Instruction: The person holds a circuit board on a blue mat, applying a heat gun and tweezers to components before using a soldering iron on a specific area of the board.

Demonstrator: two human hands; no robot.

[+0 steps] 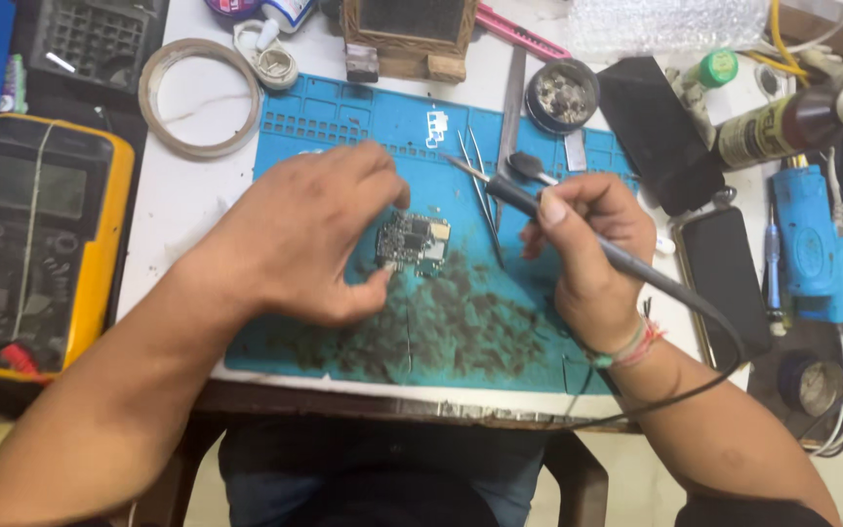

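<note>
Blue silicone work mat (343, 117), smeared dark across its near half, covers the middle of a white bench. Small circuit board (414, 244) lies at the mat's centre, at the upper edge of the dark smear. Left hand (304, 239) rests over the board's left side, fingers curled, thumb and fingertips pinching the board's edge to steady it. Right hand (587, 244) is closed in a pen grip around a black soldering iron (539, 210); the tip points up-left, hovering above the mat, apart from the board. Iron's cord runs back past the wrist and off the bench's near edge. Metal tweezers (480, 190) lie on the mat between board and iron. Yellow multimeter (36, 234) sits far left, off the mat. Roll of tape (197, 98) lies upper left. Round tin of tip cleaner (561, 95) stands just beyond the mat's top edge. Dark phone (724, 278) lies right of the right hand.
</note>
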